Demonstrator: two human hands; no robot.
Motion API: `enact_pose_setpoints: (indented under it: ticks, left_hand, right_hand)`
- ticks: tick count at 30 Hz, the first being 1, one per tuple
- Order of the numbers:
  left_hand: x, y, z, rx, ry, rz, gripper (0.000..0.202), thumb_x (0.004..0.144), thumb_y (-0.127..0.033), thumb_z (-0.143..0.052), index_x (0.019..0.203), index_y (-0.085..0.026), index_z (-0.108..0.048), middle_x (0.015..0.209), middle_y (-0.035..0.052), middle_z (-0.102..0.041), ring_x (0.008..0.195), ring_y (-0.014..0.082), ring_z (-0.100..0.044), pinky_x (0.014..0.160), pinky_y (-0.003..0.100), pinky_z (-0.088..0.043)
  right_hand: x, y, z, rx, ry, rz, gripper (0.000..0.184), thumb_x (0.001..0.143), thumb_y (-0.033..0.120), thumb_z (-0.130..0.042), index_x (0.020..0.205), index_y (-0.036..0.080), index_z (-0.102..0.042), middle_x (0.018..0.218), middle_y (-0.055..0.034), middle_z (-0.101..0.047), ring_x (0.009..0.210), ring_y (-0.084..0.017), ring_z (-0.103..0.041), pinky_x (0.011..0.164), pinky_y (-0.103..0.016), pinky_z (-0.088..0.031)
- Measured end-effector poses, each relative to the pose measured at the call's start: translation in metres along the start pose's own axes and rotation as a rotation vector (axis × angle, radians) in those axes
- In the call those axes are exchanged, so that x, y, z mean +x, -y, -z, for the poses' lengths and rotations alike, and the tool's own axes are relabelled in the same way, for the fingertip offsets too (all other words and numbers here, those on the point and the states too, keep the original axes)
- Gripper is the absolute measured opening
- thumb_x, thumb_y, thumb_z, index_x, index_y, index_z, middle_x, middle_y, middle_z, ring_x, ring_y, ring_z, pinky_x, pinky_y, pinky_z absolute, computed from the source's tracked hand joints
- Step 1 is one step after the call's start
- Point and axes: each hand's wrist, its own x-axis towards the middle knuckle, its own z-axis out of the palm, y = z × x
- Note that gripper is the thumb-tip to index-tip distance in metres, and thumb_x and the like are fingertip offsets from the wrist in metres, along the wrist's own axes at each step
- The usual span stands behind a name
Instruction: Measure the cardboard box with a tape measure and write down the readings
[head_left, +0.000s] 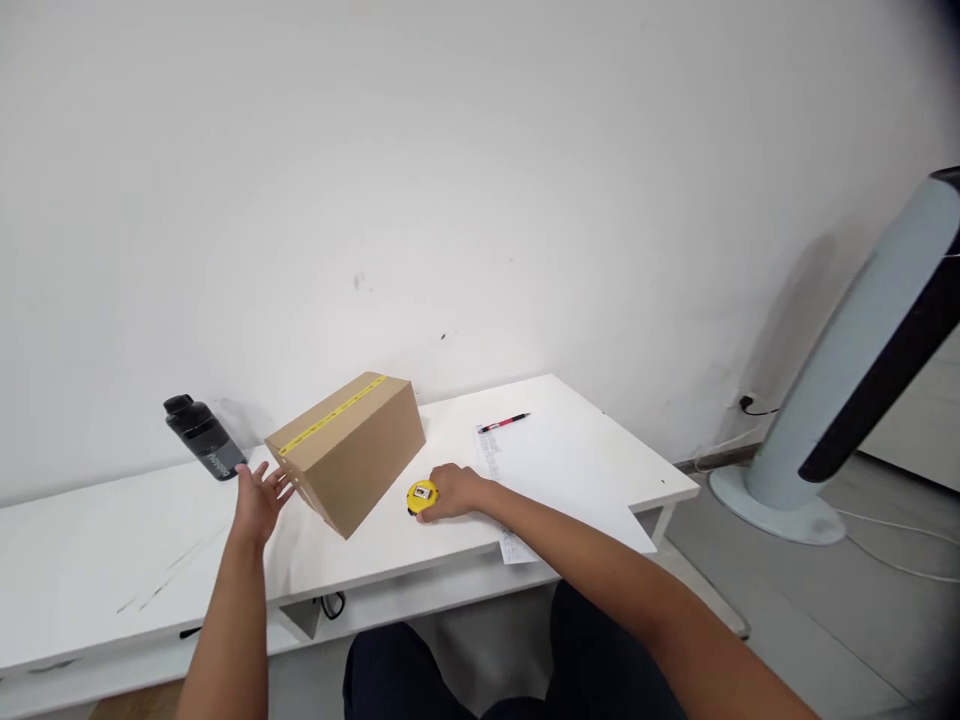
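Left hand [259, 500] splayed beside box [352, 450], right hand [454, 492] gripping tape measure [421, 495]; bottle [204, 437], pen [504, 422], paper [555, 470] nearby.

Closed cardboard box [352, 450] lies beside yellow tape measure [421, 495].

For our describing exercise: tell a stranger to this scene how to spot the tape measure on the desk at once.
On the white desk, find the cardboard box near its middle. Just right of the box's near corner, the right hand grips the tape measure. It is the only small, round, bright yellow thing there; the box carries just a thin yellow strip.
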Motion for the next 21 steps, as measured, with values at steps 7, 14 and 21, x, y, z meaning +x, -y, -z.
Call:
enact_pose_setpoints:
  ticks: [7,14,21]
  left_hand:
    - [-0.029,0.011,0.005,0.014,0.350,0.092,0.084,0.087,-0.085,-0.031,0.136,-0.022,-0.058,0.113,0.0159,-0.074,0.100,0.0307,-0.070,0.076,0.039,-0.054]
    - [-0.039,0.033,-0.020,-0.074,0.440,0.095,0.057,0.080,-0.067,-0.062,0.118,-0.025,-0.067,0.113,0.0105,-0.077,0.102,0.0313,-0.071,0.084,0.041,-0.055]
    - [-0.034,0.039,-0.034,-0.067,0.409,0.114,0.051,0.063,-0.059,-0.077,0.091,-0.017,-0.069,0.081,0.0119,-0.076,0.080,0.0321,-0.071,0.070,0.042,-0.056]
  right_hand:
    - [-0.031,-0.028,0.010,0.041,-0.032,-0.045,0.046,0.068,0.053,-0.076,0.101,0.022,-0.065,0.106,-0.0113,-0.075,0.097,-0.033,-0.070,0.072,-0.036,-0.048]
    - [-0.024,-0.032,0.006,0.258,-0.222,-0.078,0.044,0.074,0.049,-0.073,0.103,0.019,-0.061,0.109,-0.0153,-0.072,0.099,-0.035,-0.067,0.080,-0.040,-0.048]
    - [-0.031,0.000,0.001,0.732,-0.296,0.152,0.066,0.099,0.060,-0.013,0.132,0.022,-0.056,0.127,-0.0126,-0.070,0.118,-0.026,-0.066,0.093,-0.041,-0.054]
